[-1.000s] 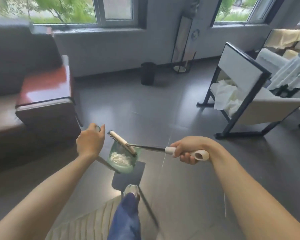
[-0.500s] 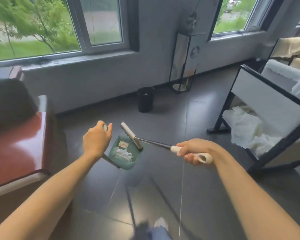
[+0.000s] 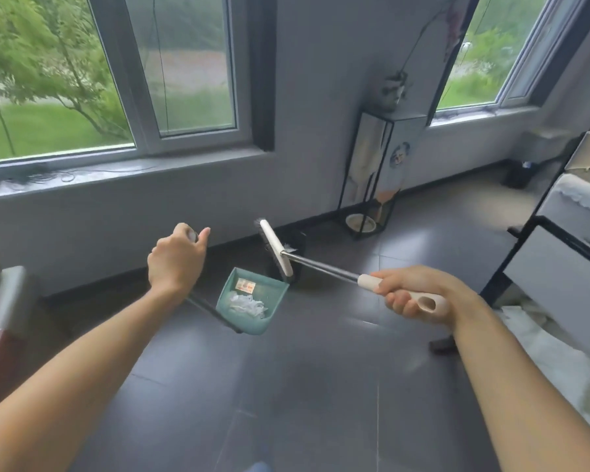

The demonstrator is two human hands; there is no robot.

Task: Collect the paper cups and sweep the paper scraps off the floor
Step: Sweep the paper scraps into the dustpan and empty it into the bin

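Hands hold both cleaning tools above the dark tiled floor (image 3: 321,386). At about 10 o'clock from the frame's centre, the left hand (image 3: 176,262) is curled into a closed fist around the top of a dark handle that slants down toward 4 o'clock to the green dustpan (image 3: 251,301). The dustpan hangs clear of the floor, its open side facing the camera, and it carries white paper scraps (image 3: 247,306) heaped in its lower part, with a small label stuck on the inner wall above them.

At 3 o'clock from the dustpan, the right hand (image 3: 411,294) has its fingers wrapped fully round the cream grip of the broom (image 3: 315,265). Its metal shaft runs toward 10 o'clock and ends in a cream brush head, held off the ground just above the dustpan's upper right corner.

Behind the brush head, at 12 o'clock from the dustpan, a black waste bin (image 3: 293,253) stands against the grey wall, with something white showing at its rim. A tall black-framed stand (image 3: 377,172) sits at 2 o'clock, between two windows. No paper cups can be made out.
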